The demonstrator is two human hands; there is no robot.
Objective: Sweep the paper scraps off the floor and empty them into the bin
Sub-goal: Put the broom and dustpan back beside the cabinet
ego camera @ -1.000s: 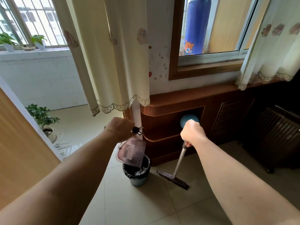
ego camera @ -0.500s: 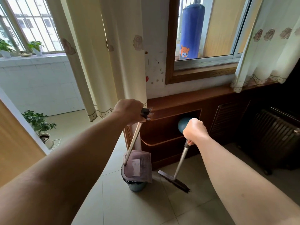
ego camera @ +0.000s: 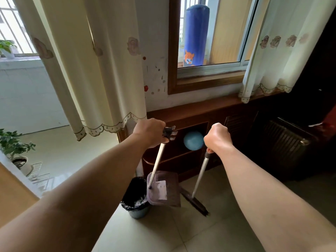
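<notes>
My left hand (ego camera: 150,132) grips the top of a long-handled dustpan (ego camera: 163,188), whose brownish pan hangs just right of the bin with a white label on it. The small bin (ego camera: 135,197) stands on the tiled floor, lined with a black bag, with white paper scraps inside. My right hand (ego camera: 217,138) grips the top of a broom handle; the dark broom head (ego camera: 195,201) rests on the floor right of the dustpan. No scraps show on the floor.
A dark wooden cabinet (ego camera: 236,113) runs along the wall, with a blue ball (ego camera: 193,140) in its niche. Cream curtains (ego camera: 94,66) hang left and right of a window. A dark radiator (ego camera: 285,139) stands at right. A potted plant (ego camera: 15,150) sits at far left.
The dustpan was tipped over the bin's mouth; it has swung up and to the right and now hangs beside the bin. My left hand rose. The broom barely moved.
</notes>
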